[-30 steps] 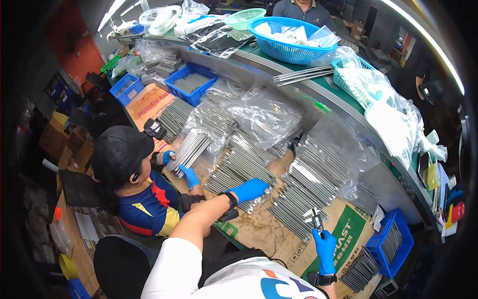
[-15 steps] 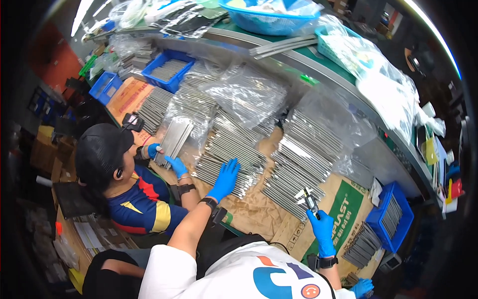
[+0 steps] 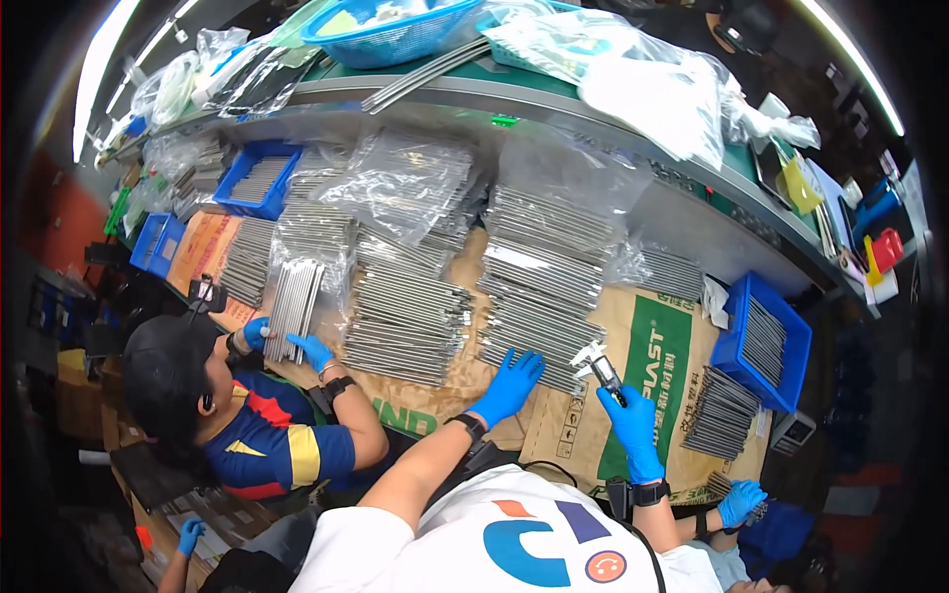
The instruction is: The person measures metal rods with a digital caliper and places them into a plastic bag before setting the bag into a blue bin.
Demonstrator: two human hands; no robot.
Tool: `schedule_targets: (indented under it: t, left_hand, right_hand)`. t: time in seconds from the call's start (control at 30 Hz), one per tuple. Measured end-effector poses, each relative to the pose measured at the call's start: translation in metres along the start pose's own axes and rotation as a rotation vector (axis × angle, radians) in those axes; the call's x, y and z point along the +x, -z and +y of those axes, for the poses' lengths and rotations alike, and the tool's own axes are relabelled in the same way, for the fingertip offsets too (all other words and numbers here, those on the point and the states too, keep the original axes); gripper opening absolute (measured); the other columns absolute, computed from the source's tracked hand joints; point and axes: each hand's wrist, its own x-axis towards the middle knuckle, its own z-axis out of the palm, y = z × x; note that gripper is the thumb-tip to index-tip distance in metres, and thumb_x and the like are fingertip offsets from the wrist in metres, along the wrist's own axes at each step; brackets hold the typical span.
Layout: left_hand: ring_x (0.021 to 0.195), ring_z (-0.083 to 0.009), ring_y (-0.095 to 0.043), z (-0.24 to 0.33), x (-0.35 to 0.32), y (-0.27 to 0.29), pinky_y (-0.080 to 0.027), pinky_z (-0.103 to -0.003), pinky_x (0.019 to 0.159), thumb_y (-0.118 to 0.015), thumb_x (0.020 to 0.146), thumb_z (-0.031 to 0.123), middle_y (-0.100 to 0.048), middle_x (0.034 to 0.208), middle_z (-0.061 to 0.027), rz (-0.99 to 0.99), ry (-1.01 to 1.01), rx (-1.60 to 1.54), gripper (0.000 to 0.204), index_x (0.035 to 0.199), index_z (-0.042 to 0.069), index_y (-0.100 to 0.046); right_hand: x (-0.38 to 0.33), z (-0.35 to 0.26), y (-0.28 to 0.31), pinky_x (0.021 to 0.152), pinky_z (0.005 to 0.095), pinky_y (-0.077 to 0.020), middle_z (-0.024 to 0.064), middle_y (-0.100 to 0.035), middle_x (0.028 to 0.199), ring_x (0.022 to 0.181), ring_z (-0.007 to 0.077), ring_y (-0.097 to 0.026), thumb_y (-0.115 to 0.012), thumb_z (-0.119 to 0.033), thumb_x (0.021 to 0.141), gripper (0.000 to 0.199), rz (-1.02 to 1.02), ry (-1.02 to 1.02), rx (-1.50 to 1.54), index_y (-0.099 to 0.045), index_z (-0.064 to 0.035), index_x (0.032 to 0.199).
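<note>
Left hand (image 3: 509,385), blue glove, is flat and open, fingers spread, palm down on the near edge of a stack of metal rods (image 3: 539,296). It grips nothing, only presses on the rod ends.

Right hand (image 3: 631,427), also gloved, is closed around the handle of a caliper (image 3: 596,364). The caliper's head sits just right of the same stack, near its lower right corner, over the cardboard sheet (image 3: 647,366) that covers the desk. Can't tell if the caliper's jaws are touching a rod.

More rods lie in flat rows to the left (image 3: 405,316), some under clear plastic bags (image 3: 395,183). A blue tray (image 3: 761,341) with rods sits to my right, with a loose bundle of rods (image 3: 720,415) just below it.

A co-worker in a dark cap (image 3: 163,371) sits to my left, both gloved hands on a narrow bundle of rods (image 3: 290,308). Another gloved hand (image 3: 739,502) shows at lower right, holding a few rods.

A blue basket (image 3: 390,30) and white bags (image 3: 657,89) are on the raised shelf at the back.
</note>
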Motion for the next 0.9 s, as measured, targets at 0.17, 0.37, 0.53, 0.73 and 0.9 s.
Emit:
schedule_targets:
  t: [0.17,0.37,0.53,0.73,0.9]
  left_hand:
    - [0.113,-0.0292,-0.046,0.016,0.035,-0.005,-0.032,-0.049,0.1,-0.054,0.076,0.004,-0.05,0.117,-0.0131,-0.082,0.034,0.002,0.04,0.116,0.004,-0.053]
    - [0.1,-0.0288,-0.05,0.021,0.03,-0.018,-0.037,-0.045,0.09,-0.058,0.073,0.005,-0.052,0.1,-0.0129,-0.122,-0.042,0.091,0.031,0.104,0.005,-0.055]
    - [0.09,-0.0269,-0.055,0.028,0.033,-0.022,-0.04,-0.043,0.082,-0.057,0.075,0.006,-0.055,0.088,-0.0096,-0.144,-0.04,0.15,0.015,0.09,0.008,-0.058]
    - [0.082,-0.0282,-0.056,0.024,0.006,-0.014,-0.039,-0.042,0.074,-0.054,0.073,0.008,-0.056,0.083,-0.0101,-0.172,-0.068,0.021,0.014,0.087,0.01,-0.056]
    - [0.079,-0.0223,-0.055,0.015,-0.016,0.009,-0.042,-0.036,0.07,-0.055,0.073,-0.002,-0.055,0.084,-0.0086,0.159,0.062,-0.402,0.025,0.097,0.005,-0.055]
  right_hand:
    - [-0.019,0.018,0.011,0.044,0.038,-0.0381,0.0168,-0.056,0.056,0.048,0.0301,-0.054,-0.071,-0.043,0.075,0.043,0.036,-0.05,-0.04,-0.062,-0.0013,0.073]
    - [-0.042,0.035,0.018,0.044,0.0335,-0.0336,0.0122,-0.05,0.053,0.046,0.0143,-0.043,-0.071,-0.037,0.076,0.039,0.071,-0.086,-0.037,-0.063,0.0005,0.077]
    - [-0.057,0.043,0.027,0.045,0.0376,-0.0383,0.0158,-0.054,0.054,0.048,0.0267,-0.053,-0.071,-0.044,0.075,0.042,0.08,-0.129,-0.031,-0.063,-0.0029,0.075]
    - [-0.067,0.064,0.017,0.045,0.037,-0.0386,0.0152,-0.054,0.054,0.046,0.0275,-0.053,-0.071,-0.045,0.074,0.043,0.139,-0.094,-0.036,-0.063,-0.0021,0.075]
    - [-0.062,0.053,0.024,0.048,0.0402,-0.0438,0.0159,-0.057,0.056,0.054,0.0329,-0.059,-0.066,-0.052,0.076,0.047,0.085,-0.098,-0.031,-0.064,-0.0054,0.074]
